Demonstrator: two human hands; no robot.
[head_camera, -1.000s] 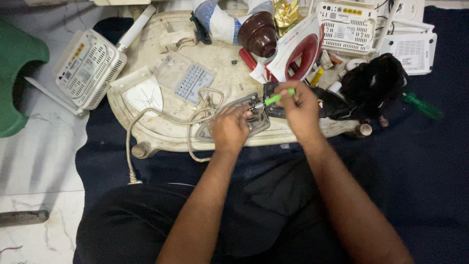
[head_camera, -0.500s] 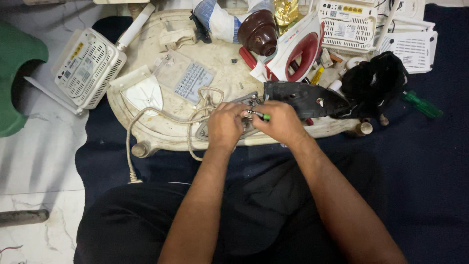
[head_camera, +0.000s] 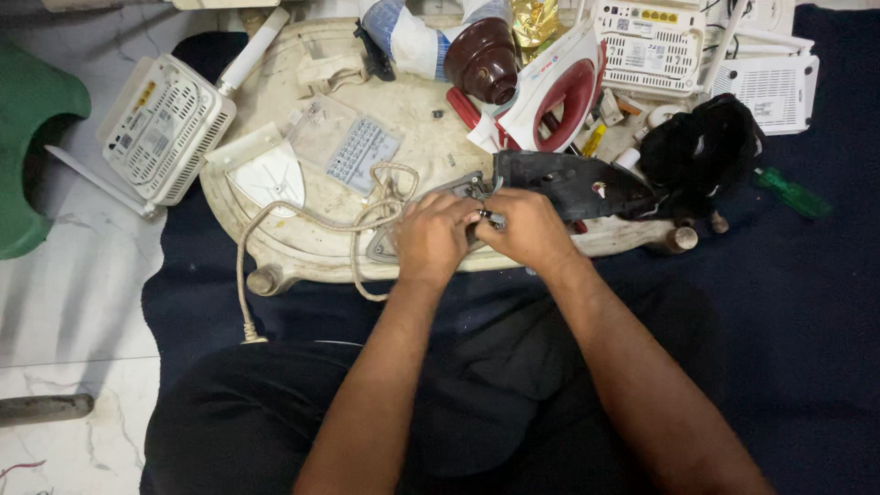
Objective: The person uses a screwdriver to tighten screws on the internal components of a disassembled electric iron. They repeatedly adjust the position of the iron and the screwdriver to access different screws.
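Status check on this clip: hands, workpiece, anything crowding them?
Left hand and right hand pinched together on a small metal part of the dismantled iron base. Beige cord looped beside left hand.

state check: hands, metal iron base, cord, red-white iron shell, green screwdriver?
left hand: gripping metal iron base
right hand: pinching a small part at the base
cord: loose, looped, unplugged
red-white iron shell: detached, lying apart
green screwdriver: lying on dark cloth, unheld
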